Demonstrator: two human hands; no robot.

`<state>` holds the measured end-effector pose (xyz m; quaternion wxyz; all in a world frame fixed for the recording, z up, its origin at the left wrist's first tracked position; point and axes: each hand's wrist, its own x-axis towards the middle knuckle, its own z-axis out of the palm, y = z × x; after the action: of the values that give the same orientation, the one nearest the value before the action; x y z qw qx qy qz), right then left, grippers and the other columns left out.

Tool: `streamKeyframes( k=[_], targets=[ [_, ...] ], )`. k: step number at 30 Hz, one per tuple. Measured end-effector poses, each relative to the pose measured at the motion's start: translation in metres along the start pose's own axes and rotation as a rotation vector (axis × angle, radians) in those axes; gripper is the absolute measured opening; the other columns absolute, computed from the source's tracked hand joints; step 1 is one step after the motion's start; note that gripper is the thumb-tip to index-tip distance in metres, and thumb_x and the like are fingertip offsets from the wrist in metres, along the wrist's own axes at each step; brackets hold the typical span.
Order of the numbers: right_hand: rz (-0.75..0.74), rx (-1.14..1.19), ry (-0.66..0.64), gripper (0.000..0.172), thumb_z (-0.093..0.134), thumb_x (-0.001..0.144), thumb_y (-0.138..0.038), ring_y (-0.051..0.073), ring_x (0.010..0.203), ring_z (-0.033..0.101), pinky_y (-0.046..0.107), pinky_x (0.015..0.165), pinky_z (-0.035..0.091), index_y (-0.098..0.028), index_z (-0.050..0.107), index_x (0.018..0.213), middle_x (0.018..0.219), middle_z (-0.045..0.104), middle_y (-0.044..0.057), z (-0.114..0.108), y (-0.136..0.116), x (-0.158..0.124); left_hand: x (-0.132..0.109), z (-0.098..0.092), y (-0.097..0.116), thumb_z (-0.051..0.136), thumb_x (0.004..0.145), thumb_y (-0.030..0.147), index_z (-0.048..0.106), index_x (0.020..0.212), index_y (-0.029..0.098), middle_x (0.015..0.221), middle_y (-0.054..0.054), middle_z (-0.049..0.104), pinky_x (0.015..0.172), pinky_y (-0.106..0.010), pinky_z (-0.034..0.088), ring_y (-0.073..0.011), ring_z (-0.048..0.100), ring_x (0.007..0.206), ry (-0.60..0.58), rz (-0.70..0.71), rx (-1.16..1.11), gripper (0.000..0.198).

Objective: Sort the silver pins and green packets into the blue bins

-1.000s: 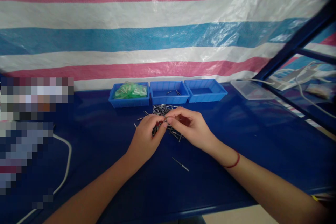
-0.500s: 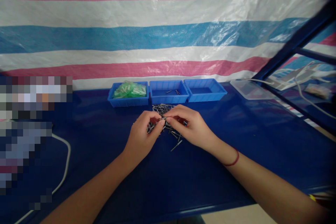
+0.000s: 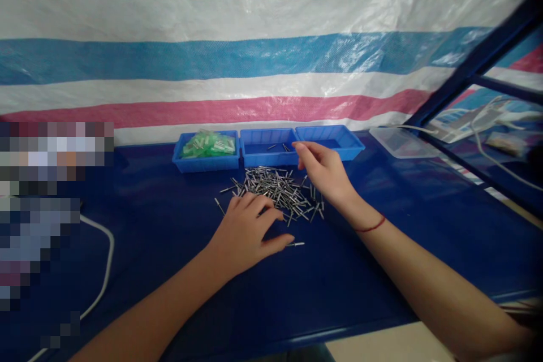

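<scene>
A loose pile of metal blind rivets [image 3: 278, 188] lies on the blue table. My left hand [image 3: 248, 232] rests at the pile's near left side, its fingers spread and open. Its thumb is at a single rivet [image 3: 298, 244] lying in front of the pile. Above the pile's far right side, my right hand [image 3: 324, 169] is raised with thumb and forefinger pinched together. Its fingertips are near the right edge of the middle blue bin [image 3: 250, 157], which has a few rivets inside. Whatever the pinch holds is too small or hidden to make out.
The left blue bin [image 3: 199, 165] contains green and clear plastic packets [image 3: 207, 144]. Beside the middle bin stands the right blue bin [image 3: 352, 150]. A clear plastic lid [image 3: 401, 144], a white cable [image 3: 111, 249] and a dark metal frame [image 3: 449, 87] flank the work area.
My hands were together over the pile, pinching a small rivet. Now they are apart: the right has gone up toward the bins, and the left has opened and come down to the table.
</scene>
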<state>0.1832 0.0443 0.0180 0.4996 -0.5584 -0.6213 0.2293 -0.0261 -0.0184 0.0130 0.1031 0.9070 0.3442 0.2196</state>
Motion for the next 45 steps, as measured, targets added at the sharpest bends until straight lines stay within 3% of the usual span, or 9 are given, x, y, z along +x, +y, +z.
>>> streamKeyframes(
  k=[5,9,14,20,25,28,31,37,45],
  targets=[
    [0.021,0.037,-0.051,0.035,0.053,0.086,-0.044,0.011,0.052,0.047,0.024,0.05,0.036,-0.013,0.068,0.096,0.062,0.056,0.0,-0.003,-0.005,-0.01,-0.002,-0.001,0.004,0.064,0.083,0.045,0.066,0.096,0.021,0.1,-0.006,0.064,0.079,-0.039,0.035,-0.0238,0.051,0.095,-0.068,0.1,0.085,0.028],
    [0.041,0.09,-0.084,0.029,0.054,0.085,-0.038,0.009,0.05,0.042,0.023,0.048,0.034,-0.013,0.067,0.091,0.062,0.054,-0.001,-0.002,-0.009,-0.014,0.002,0.001,0.003,0.055,0.091,0.028,0.067,0.101,0.024,0.097,-0.004,0.064,0.076,-0.036,0.033,-0.021,0.05,0.092,-0.013,0.081,0.198,0.015],
    [0.001,0.095,-0.135,0.024,0.053,0.085,-0.033,0.011,0.058,0.049,0.024,0.053,0.038,-0.014,0.067,0.087,0.066,0.058,0.001,0.003,-0.014,-0.019,0.006,0.008,-0.003,0.058,0.09,0.024,0.067,0.094,0.028,0.099,-0.001,0.064,0.077,-0.036,0.031,-0.0208,0.05,0.093,-0.022,0.109,0.316,0.011],
    [-0.027,0.099,-0.171,0.024,0.052,0.086,-0.034,0.013,0.063,0.053,0.026,0.058,0.041,-0.015,0.067,0.083,0.069,0.061,0.002,0.004,-0.019,-0.024,0.007,0.01,-0.003,0.052,0.094,0.023,0.062,0.089,0.02,0.092,-0.003,0.065,0.079,-0.037,0.033,-0.0198,0.054,0.088,0.012,0.157,0.378,0.012],
    [-0.056,0.115,-0.38,0.028,0.05,0.089,-0.037,0.011,0.061,0.046,0.024,0.055,0.037,-0.017,0.061,0.074,0.065,0.054,0.0,0.003,-0.03,-0.032,0.007,-0.002,-0.006,0.043,0.098,0.022,0.059,0.093,0.018,0.089,-0.003,0.067,0.08,-0.033,0.039,-0.0171,0.06,0.084,0.184,0.029,0.163,0.017],
    [-0.058,0.118,-0.547,0.037,0.047,0.092,-0.043,0.009,0.057,0.04,0.023,0.053,0.031,-0.016,0.055,0.068,0.06,0.044,-0.003,0.006,-0.037,-0.039,0.006,-0.01,-0.007,0.047,0.096,0.024,0.06,0.096,0.018,0.09,-0.003,0.066,0.078,-0.03,0.044,-0.0164,0.061,0.085,0.239,-0.056,-0.009,0.014],
    [0.007,0.229,-0.62,0.04,0.047,0.092,-0.048,0.008,0.055,0.037,0.023,0.051,0.029,-0.016,0.052,0.068,0.059,0.04,-0.005,0.01,-0.04,-0.043,0.006,-0.012,-0.008,0.055,0.091,0.023,0.06,0.091,0.02,0.086,-0.001,0.065,0.075,-0.027,0.047,-0.0143,0.061,0.081,0.294,-0.161,-0.206,0.006],
    [0.164,0.477,-0.645,0.033,0.055,0.088,-0.047,0.006,0.048,0.034,0.022,0.047,0.027,-0.015,0.057,0.077,0.055,0.04,-0.007,0.013,-0.042,-0.045,0.006,-0.006,-0.011,0.066,0.082,0.028,0.059,0.098,0.021,0.083,0.001,0.067,0.068,-0.026,0.05,-0.0137,0.064,0.072,0.371,-0.397,-0.539,0.019],
    [0.224,0.541,-0.602,0.027,0.061,0.084,-0.042,0.005,0.048,0.037,0.021,0.045,0.028,-0.015,0.06,0.084,0.059,0.044,-0.006,0.013,-0.046,-0.047,0.004,-0.01,-0.012,0.062,0.086,0.024,0.064,0.089,0.02,0.081,0.001,0.064,0.067,-0.023,0.047,-0.0111,0.06,0.071,0.36,-0.302,-0.475,0.005]
  ],
)
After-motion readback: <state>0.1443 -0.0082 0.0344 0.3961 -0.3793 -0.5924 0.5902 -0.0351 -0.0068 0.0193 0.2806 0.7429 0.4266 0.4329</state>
